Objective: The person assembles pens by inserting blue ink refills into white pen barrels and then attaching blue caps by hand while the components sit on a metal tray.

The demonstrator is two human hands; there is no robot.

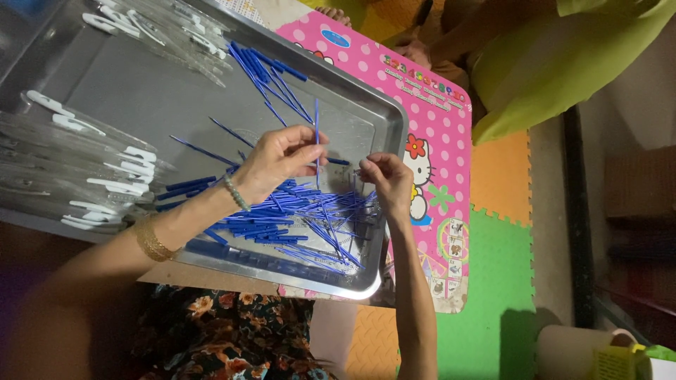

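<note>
- Two of my hands work over one wide metal tray (211,105), which lies on a pink dotted low table (436,98) with a cartoon cat printed on it.
- Under the table, foam floor mats (493,281) in green and orange fit together like puzzle pieces.
- Across the table, another person in yellow-green cloth (563,63) sits close, with a bit of a hand showing at the table's far edge.
- Clear plastic sleeves with white clips (91,176) lie fanned along the tray's left side and its far corner.
- A heap of thin blue rods (296,218) covers the near right part of the tray, and a smaller bunch (271,74) lies toward the far side.
- My left hand (278,162), with a bead bracelet and a gold bangle on the arm, pinches one blue rod (317,134) between thumb and fingers and holds it upright above the heap.
- My right hand (387,183) is closed with its fingertips pinched on something small and pale just beside that rod; I cannot tell what it is.
</note>
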